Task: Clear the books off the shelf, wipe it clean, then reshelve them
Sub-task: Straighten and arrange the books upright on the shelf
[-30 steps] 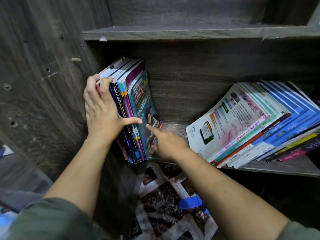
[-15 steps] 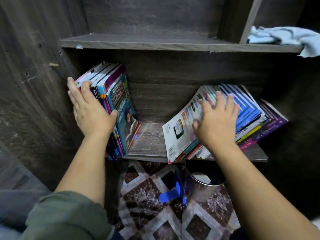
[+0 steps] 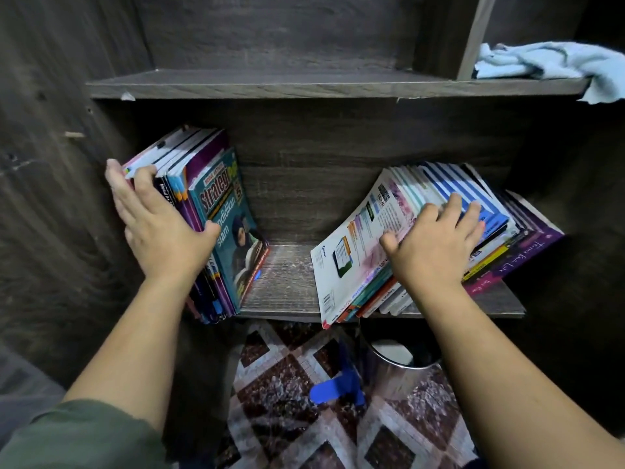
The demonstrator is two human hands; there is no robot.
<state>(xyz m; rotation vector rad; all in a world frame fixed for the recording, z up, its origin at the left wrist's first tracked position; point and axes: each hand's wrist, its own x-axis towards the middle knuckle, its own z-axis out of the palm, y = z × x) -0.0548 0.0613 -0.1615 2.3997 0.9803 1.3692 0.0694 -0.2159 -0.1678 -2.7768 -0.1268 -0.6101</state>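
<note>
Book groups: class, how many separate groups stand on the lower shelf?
2. The left group, gripped by the left hand, stands at the shelf's left end; the right group leans under the right hand.

matt grey wood-grain shelf (image 3: 280,286), glossy paper books (image 3: 226,218), soft cloth (image 3: 548,62)

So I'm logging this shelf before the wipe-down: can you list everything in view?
left books: about seven, teal front cover, standing at the lower shelf's left end
right books: a dozen or more, mostly blue and white, leaning right on the lower shelf
lower shelf: one, dark wood, under both groups
upper shelf: one, dark wood, above
cloth: one, pale blue, upper shelf's right end
bin: one, metal, floor below
blue object: one, floor, unclear what
left hand: holds left books between fingers and thumb
right hand: flat on right books
</note>
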